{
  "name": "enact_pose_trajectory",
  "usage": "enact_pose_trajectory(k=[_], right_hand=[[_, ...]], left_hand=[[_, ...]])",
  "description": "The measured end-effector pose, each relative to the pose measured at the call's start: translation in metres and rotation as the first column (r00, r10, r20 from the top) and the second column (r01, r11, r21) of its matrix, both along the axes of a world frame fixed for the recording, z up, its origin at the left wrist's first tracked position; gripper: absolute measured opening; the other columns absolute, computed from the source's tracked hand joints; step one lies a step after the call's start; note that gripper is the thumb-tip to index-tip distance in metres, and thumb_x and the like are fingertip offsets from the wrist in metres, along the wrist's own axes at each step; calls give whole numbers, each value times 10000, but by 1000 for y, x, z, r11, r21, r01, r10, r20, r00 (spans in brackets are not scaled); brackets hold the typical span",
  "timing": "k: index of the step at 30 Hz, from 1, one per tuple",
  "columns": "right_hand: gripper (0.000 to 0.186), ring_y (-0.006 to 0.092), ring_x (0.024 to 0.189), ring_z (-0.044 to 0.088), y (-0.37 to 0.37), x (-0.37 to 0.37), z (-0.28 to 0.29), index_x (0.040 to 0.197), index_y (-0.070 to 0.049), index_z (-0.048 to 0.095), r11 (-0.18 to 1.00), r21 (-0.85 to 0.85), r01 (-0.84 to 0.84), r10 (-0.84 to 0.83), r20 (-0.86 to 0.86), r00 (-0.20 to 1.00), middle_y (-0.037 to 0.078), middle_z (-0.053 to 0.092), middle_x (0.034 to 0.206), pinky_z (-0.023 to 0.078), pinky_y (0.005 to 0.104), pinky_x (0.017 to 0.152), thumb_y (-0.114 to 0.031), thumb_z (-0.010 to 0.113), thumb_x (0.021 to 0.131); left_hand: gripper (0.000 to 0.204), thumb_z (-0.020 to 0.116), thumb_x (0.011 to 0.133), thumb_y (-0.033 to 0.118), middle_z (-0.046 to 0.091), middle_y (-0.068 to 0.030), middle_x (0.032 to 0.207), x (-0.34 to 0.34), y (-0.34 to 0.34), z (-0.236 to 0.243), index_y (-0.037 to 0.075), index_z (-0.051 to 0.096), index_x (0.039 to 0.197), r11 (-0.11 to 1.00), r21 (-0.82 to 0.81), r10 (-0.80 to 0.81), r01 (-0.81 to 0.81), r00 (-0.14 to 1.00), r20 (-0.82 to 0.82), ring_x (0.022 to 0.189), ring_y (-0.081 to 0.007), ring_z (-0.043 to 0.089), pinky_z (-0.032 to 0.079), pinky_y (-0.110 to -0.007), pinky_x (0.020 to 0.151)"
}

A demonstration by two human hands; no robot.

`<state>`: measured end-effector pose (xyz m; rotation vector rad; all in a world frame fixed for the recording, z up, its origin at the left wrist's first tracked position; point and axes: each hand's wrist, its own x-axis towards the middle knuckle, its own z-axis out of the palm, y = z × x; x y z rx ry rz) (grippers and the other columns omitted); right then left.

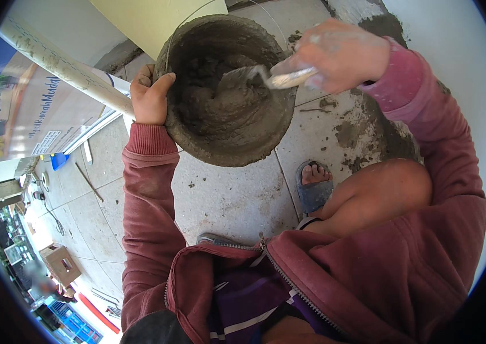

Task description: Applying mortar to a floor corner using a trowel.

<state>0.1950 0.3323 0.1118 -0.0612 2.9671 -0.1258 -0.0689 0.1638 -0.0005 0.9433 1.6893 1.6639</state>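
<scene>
A bucket (220,155) caked with grey mortar tilts toward me at the top middle, its thin wire handle looping over the far side. Wet mortar (225,117) lies inside it. My left hand (151,97) is closed on the bucket's left rim, thumb over the edge. In my right hand (343,54), fingers wrapped round, is the pale handle of a trowel (291,77). The trowel's blade dips into the mortar, partly buried.
Grey floor tiles (231,200) carry mortar splashes near the white wall (455,57) at right. A mortar-specked pole (65,69) and a printed banner (42,109) stand at left. A brown box (59,265) and a blurred person (42,281) are farther off, lower left.
</scene>
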Motion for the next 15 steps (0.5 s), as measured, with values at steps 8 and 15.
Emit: enact_pose_trajectory(k=[8,15], right_hand=[[380,295,758,598,-7,-40,-109,1180,-148,474,921,249,301,-299,-46,953,156,590,896,465,397,658,-164,476,800],[243,231,633,570,19,-55,-102,974,-44,545,762,-573,303,-213,221,952,133,567,707,445,340,584,-141,563,752]], left_hand=[[237,568,702,8,601,-69,828,13,11,9,-74,547,924,998,21,-63,63,998,-19,740,-123,544,428,-226,704],[253,625,587,130,531,-105,595,7,-3,-5,-28,553,770,994,43,106,-101,987,-120,558,-175,516,423,-327,522]])
